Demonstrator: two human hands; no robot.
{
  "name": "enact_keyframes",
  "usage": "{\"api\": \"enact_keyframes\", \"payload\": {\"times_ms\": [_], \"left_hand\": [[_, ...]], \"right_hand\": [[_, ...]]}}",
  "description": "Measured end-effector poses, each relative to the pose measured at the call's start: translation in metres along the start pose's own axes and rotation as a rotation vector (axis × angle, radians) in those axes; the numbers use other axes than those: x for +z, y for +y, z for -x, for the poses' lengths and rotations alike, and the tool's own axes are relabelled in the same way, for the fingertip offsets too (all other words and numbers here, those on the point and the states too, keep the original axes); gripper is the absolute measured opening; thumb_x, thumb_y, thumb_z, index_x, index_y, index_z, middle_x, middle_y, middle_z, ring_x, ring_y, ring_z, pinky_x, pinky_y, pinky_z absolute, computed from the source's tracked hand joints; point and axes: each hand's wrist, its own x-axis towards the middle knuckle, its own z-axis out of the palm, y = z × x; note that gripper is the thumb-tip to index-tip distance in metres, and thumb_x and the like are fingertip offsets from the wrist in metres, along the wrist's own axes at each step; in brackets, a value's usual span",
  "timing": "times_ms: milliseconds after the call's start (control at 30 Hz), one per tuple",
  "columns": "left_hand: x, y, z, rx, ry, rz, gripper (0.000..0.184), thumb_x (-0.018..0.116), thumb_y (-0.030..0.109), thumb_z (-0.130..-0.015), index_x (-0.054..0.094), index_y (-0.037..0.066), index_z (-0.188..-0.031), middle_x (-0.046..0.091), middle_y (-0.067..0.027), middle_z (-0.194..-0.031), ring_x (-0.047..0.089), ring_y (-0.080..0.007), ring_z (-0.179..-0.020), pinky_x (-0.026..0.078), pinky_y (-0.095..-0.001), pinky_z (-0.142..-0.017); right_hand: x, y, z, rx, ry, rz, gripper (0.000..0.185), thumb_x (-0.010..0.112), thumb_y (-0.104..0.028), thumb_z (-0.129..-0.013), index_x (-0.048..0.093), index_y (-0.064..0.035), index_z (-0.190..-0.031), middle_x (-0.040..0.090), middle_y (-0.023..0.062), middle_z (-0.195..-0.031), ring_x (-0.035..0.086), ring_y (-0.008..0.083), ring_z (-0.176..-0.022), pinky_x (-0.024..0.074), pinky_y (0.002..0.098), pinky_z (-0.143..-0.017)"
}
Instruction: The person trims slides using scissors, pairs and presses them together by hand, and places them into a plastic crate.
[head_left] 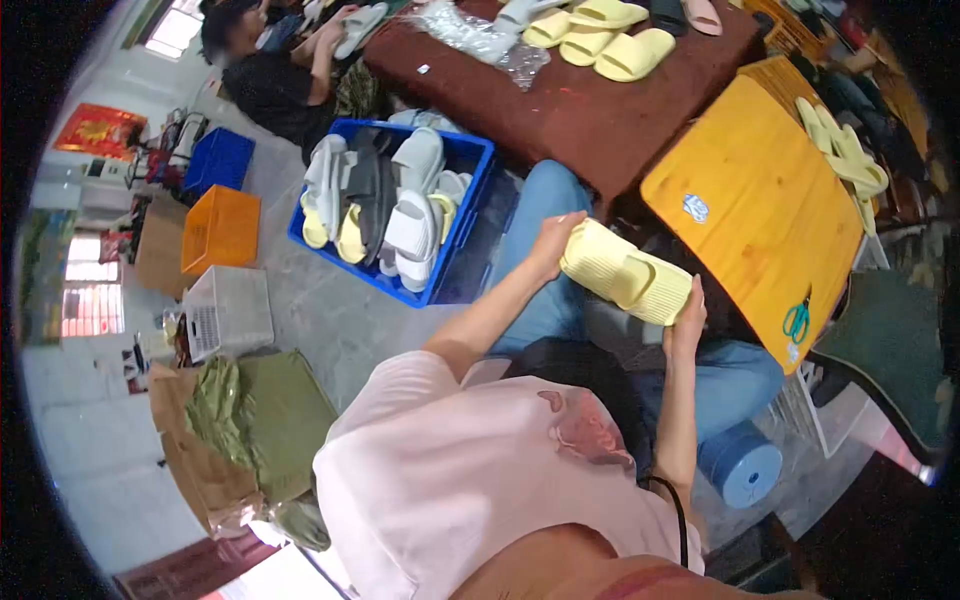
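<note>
A pale yellow slipper (625, 270) is held level above my lap, between both hands. My left hand (556, 243) grips one end of it, and my right hand (690, 315) holds the other end. To the left, a blue crate (470, 200) holds white, dark grey and yellow slippers. Several yellow slippers (635, 55) lie on the brown-covered table (560, 115) ahead. A pair of green-handled scissors (797, 322) rests on the yellow wooden board (765, 200) at the right.
A person in black (270, 85) sits at the upper left, holding a slipper. Orange (222, 230), white (235, 310) and blue (218, 160) bins stand at the left. A blue cylinder (745, 465) is by my right knee. More slippers (843, 150) lie beyond the board.
</note>
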Motion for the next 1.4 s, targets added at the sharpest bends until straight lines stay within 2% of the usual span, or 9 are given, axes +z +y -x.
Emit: {"api": "enact_keyframes", "payload": {"times_ms": [200,467,633,800,1000,1133,1300,1367,1400], "left_hand": [[-0.028,0.008,0.003,0.056,-0.011,-0.017,0.033,0.06,0.028,-0.099,0.07,-0.002,-0.103,0.073,-0.0103,-0.093,0.07,-0.0181,-0.081,0.055,-0.0321,-0.077],[-0.113,0.109,0.072,0.054,-0.223,-0.508,0.048,0.081,0.019,-0.085,0.061,0.001,-0.125,0.068,-0.0039,-0.116,0.062,-0.0126,-0.105,0.05,-0.0268,-0.09],[-0.206,0.136,0.118,0.193,0.036,-0.123,0.055,0.078,0.013,-0.086,0.056,0.001,-0.135,0.065,-0.0077,-0.126,0.065,-0.0189,-0.112,0.055,-0.0347,-0.095],[-0.35,0.143,0.127,0.437,0.437,0.299,0.05,0.062,0.023,-0.101,0.044,0.005,-0.145,0.058,-0.0153,-0.138,0.062,-0.0306,-0.122,0.056,-0.0484,-0.098],[-0.45,0.164,0.084,0.423,0.664,0.655,0.044,0.063,0.03,-0.1,0.054,0.007,-0.136,0.063,-0.0133,-0.134,0.062,-0.0336,-0.12,0.056,-0.0487,-0.097],[-0.487,0.155,0.061,0.272,0.825,0.527,0.048,0.074,0.039,-0.091,0.062,0.01,-0.127,0.068,-0.0127,-0.123,0.066,-0.0337,-0.112,0.059,-0.046,-0.092],[-0.493,0.157,0.056,0.296,0.816,0.328,0.061,0.064,0.059,-0.093,0.057,0.01,-0.128,0.066,-0.0126,-0.117,0.066,-0.0325,-0.101,0.058,-0.0454,-0.078],[-0.507,0.152,0.045,0.414,1.057,0.075,0.067,0.059,0.062,-0.094,0.057,0.001,-0.124,0.068,-0.0144,-0.109,0.068,-0.0302,-0.094,0.058,-0.0445,-0.076],[-0.509,0.16,0.039,0.185,1.398,-0.351,0.071,0.061,0.066,-0.089,0.058,0.003,-0.122,0.066,-0.016,-0.115,0.068,-0.0341,-0.095,0.057,-0.0458,-0.078]], "right_hand": [[0.034,0.004,-0.003,0.048,0.094,0.067,0.051,0.049,-0.044,-0.105,0.056,-0.001,-0.132,0.065,0.0099,-0.126,0.064,0.0224,-0.114,0.0501,0.0366,-0.097],[0.124,-0.024,-0.029,0.178,-0.387,0.251,0.066,0.034,-0.052,-0.108,0.041,-0.0018,-0.15,0.053,0.0145,-0.145,0.054,0.0253,-0.131,0.0462,0.0403,-0.105],[0.184,-0.024,-0.025,0.224,-0.669,0.278,0.073,0.036,-0.056,-0.106,0.029,-0.0021,-0.156,0.047,0.0206,-0.147,0.055,0.0305,-0.127,0.0486,0.0414,-0.102],[0.157,-0.01,-0.049,0.228,-0.561,0.439,0.053,0.054,-0.042,-0.104,0.054,-0.0005,-0.138,0.063,0.0147,-0.126,0.065,0.0213,-0.103,0.054,0.0343,-0.086],[0.101,0.005,-0.054,0.286,-0.338,0.589,0.04,0.062,-0.036,-0.102,0.066,-0.0041,-0.126,0.07,0.0074,-0.109,0.067,0.0154,-0.091,0.0557,0.0311,-0.076],[0.051,0.017,-0.056,0.336,-0.303,0.558,0.039,0.065,-0.035,-0.1,0.066,-0.003,-0.122,0.07,0.0057,-0.107,0.067,0.0139,-0.089,0.056,0.0304,-0.073],[-0.002,0.017,-0.042,0.357,-0.212,0.495,0.032,0.064,-0.033,-0.1,0.067,-0.0056,-0.116,0.071,0.0056,-0.101,0.067,0.0131,-0.084,0.0558,0.0279,-0.071],[-0.029,0.014,-0.04,0.348,-0.187,0.463,0.032,0.064,-0.033,-0.1,0.067,-0.0057,-0.115,0.071,0.0049,-0.1,0.067,0.0129,-0.083,0.0557,0.0278,-0.071],[-0.04,0.011,-0.038,0.359,-0.206,0.453,0.032,0.064,-0.033,-0.1,0.067,-0.0057,-0.115,0.07,0.0043,-0.1,0.066,0.0128,-0.082,0.0556,0.0277,-0.071]]}}
